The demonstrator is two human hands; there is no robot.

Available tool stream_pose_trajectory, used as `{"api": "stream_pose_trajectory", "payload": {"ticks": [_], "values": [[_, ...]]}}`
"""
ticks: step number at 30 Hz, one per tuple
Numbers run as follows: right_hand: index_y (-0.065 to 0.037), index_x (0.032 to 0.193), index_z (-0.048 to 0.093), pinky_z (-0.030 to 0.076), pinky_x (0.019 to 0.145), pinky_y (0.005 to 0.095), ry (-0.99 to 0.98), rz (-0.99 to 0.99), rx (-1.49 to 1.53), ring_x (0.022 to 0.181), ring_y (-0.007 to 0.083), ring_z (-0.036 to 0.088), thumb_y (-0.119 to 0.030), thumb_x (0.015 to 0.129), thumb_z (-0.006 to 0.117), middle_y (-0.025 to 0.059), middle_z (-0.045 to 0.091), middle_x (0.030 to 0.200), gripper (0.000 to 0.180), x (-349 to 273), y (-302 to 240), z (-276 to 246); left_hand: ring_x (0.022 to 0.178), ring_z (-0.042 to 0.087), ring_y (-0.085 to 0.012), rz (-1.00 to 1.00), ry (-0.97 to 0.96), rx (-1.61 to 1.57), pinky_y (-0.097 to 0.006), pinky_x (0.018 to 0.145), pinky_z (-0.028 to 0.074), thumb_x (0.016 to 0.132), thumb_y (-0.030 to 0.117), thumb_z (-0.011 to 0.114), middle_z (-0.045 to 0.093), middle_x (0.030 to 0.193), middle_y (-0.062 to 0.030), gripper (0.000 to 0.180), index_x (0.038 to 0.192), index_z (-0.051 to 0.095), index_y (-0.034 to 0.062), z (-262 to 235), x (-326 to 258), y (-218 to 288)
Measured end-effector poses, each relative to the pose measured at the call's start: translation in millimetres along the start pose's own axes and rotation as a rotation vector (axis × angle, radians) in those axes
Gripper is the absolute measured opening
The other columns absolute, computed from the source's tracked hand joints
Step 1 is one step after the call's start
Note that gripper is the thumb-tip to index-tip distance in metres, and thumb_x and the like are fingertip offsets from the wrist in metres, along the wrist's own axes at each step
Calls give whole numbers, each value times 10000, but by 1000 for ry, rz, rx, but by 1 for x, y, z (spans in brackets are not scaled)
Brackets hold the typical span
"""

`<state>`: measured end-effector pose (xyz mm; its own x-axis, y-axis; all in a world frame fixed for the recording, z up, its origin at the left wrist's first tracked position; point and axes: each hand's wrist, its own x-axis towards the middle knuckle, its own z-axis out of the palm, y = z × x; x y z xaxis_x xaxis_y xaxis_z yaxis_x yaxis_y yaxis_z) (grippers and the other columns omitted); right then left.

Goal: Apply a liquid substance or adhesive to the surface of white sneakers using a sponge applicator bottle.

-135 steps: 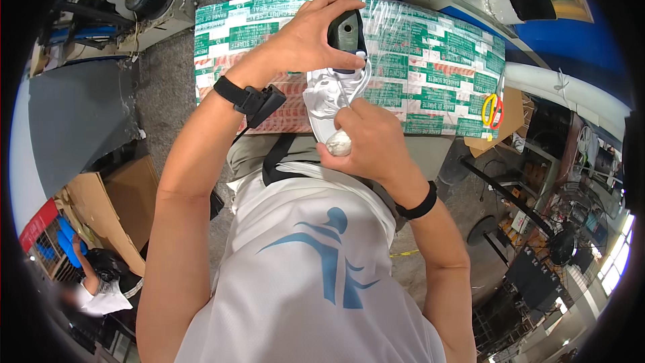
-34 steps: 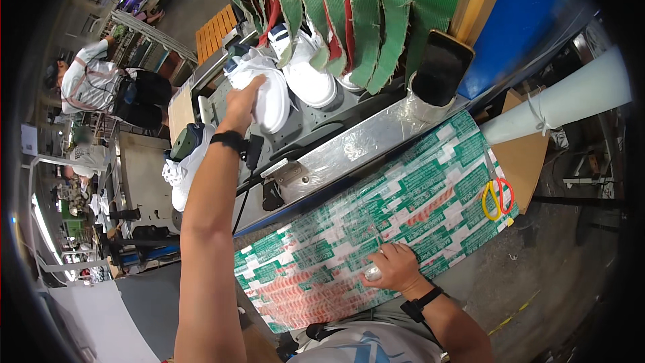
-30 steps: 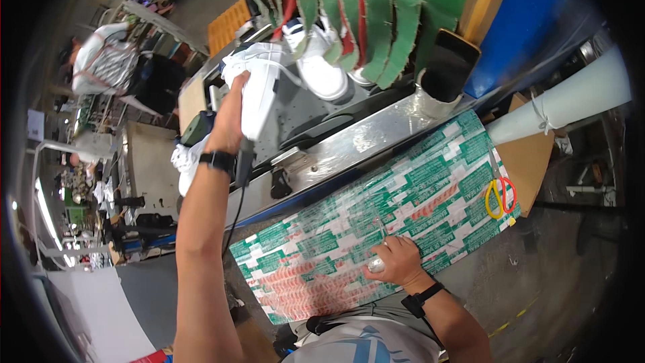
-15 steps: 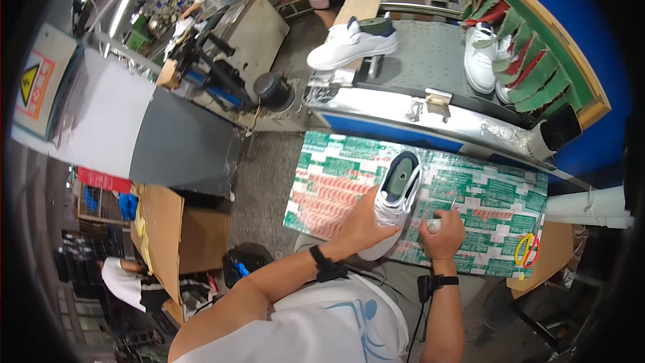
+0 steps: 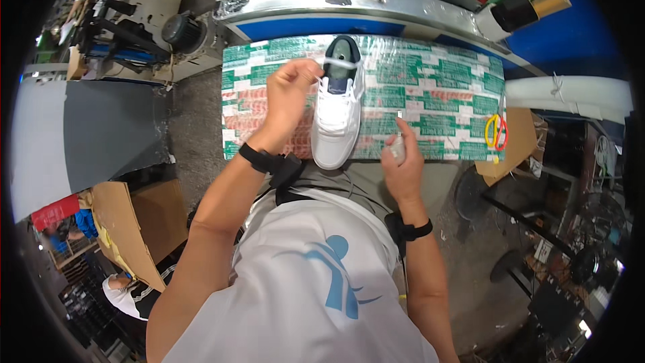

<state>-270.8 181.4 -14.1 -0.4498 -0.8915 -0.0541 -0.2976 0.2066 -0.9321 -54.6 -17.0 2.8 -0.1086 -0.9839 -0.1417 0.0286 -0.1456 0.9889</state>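
On the bench, head view:
Shoe: white sneaker (image 5: 338, 115) on green-patterned mat (image 5: 443, 97), toe at 6 o'clock.
Left hand (image 5: 289, 91): at 9 o'clock of sneaker, pinching its lace.
Right hand (image 5: 402, 165): at 4 o'clock, closed around small pale object (image 5: 397, 148).
Scissors (image 5: 496, 132): at 3 o'clock, well apart.

Shoe (image 5: 337, 117): white, smooth leather-like upper with a slight sheen, dark matt lining at the collar; your left hand (image 5: 287, 94) pinches its thin cord lace.
Tabletop (image 5: 443, 97): under the shoe, green, white and red printed paper beneath glossy, wrinkled clear film.
Rail (image 5: 322, 7): beyond the shoe, bare metal, shiny and scuffed.
Small object (image 5: 398, 148): in your right hand (image 5: 402, 171), right of the shoe, pale and smooth; material unclear.
Scissors (image 5: 496, 131): far right of the shoe, glossy plastic handles, red and yellow.
Cardboard (image 5: 127, 225): left of the shoe, on the floor, matt brown.
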Motion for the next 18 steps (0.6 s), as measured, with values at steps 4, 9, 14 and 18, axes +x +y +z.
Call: {"api": "stream_pose_trajectory", "payload": {"ticks": [4, 9, 14, 18], "values": [[0, 1672, 500, 596, 885, 464, -232, -176, -85, 942, 319, 736, -259, 873, 884, 163, 746, 1097, 924, -18, -54, 14, 914, 744, -170, -419, -98, -525, -317, 889, 660, 1132, 89, 661, 778, 1063, -103, 114, 1117, 736, 4, -39, 29, -23], [114, 1668, 438, 560, 827, 467, -334, -642, -348, 912, 349, 700, -360, 796, 947, 167, 721, 1040, 1115, 17, -78, 58, 1238, 702, -332, -342, 221, -304, -455, 1123, 595, 1140, 159, 654, 715, 1308, -186, 255, 1314, 675, -26, -116, 72, -53], [143, 1622, 486, 563, 825, 471, -325, -657, -678, 894, 375, 706, -452, 779, 954, 185, 728, 1048, 1133, 31, -75, 80, 1633, 393, -518, 421, 173, 913, -606, 1344, 335, 956, 253, 893, 447, 1706, -348, 907, 1702, 441, 6, -88, 60, -6], [167, 1524, 570, 615, 794, 502, -351, -482, -473, 864, 428, 767, -458, 830, 914, 222, 766, 988, 995, 27, -98, 76, 1656, 391, -458, 459, -448, 858, -549, 1333, 376, 866, 327, 991, 459, 1751, -278, 996, 1705, 503, 101, -30, 64, 28]]}}
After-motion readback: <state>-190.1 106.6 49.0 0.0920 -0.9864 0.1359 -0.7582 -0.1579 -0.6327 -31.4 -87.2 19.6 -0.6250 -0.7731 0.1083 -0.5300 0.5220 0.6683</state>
